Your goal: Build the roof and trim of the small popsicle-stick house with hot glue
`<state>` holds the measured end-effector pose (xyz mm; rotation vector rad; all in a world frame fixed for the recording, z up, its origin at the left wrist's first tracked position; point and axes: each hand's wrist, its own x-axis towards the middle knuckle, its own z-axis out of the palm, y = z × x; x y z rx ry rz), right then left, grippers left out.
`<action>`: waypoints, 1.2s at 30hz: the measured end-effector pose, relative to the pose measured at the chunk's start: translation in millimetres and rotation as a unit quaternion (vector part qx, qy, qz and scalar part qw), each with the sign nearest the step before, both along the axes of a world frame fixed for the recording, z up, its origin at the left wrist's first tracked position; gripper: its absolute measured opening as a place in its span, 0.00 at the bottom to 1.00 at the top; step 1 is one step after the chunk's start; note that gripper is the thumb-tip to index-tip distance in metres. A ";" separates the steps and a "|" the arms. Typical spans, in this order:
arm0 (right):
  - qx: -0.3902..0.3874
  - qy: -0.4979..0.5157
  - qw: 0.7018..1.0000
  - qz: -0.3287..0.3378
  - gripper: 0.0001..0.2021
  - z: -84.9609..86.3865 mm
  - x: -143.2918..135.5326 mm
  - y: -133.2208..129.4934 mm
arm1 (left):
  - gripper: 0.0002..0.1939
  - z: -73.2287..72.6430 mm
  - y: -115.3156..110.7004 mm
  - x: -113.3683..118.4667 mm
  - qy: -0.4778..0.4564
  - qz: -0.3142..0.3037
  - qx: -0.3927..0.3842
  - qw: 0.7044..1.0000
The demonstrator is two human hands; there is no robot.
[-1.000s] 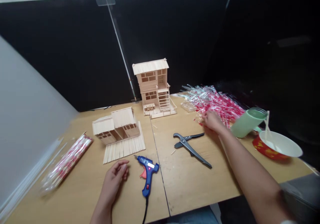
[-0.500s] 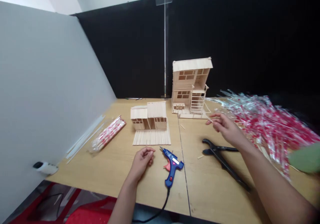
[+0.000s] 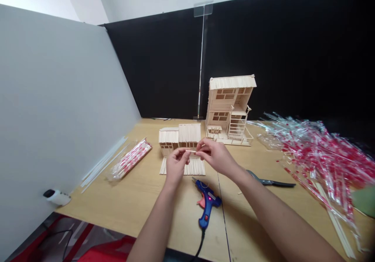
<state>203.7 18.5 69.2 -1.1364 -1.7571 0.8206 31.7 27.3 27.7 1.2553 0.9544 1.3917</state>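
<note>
A short thin wooden stick is pinched between my two hands, in front of the small wooden house model. The fingertips of my left hand close on its left end, and my right hand grips its right end. Both hands partly hide the small house's front and its slatted base. Nearer to me, a blue glue gun lies on the table with a small light glowing. Behind my right hand stands the taller two-storey wooden house model with a ladder.
Pliers lie partly under my right forearm. Crumpled red and clear wrappers pile up on the right of the table. On the left are a wrapped stick bundle, white glue sticks and a white bottle.
My right hand has moved left with the stick, away from the tall house's front. My left hand has risen and now grips the stick too. The view has shifted slightly.
</note>
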 end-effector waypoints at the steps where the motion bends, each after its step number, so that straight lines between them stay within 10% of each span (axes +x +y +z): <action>1: 0.014 -0.007 1.000 -0.006 0.04 1.7 -2.2 4.8 | 0.17 1.6 7.3 1.3 0.002 0.008 0.013 1.000; 8: 0.075 -0.067 0.989 -0.107 0.04 3.5 14.3 49.1 | 0.16 11.9 55.5 -3.7 0.012 0.086 0.045 0.995; 16: 0.190 -0.162 0.951 -0.182 0.06 -3.0 9.4 99.2 | 0.09 15.3 101.5 -20.9 0.225 0.209 0.155 0.939; 24: 0.226 -0.238 0.921 -0.209 0.08 -6.1 6.7 104.2 | 0.06 14.6 127.6 -18.5 0.292 0.205 0.224 0.907; 36: 0.115 -0.003 0.967 -0.229 0.05 -11.4 15.3 104.3 | 0.05 22.5 131.7 -20.2 0.371 0.195 0.262 0.869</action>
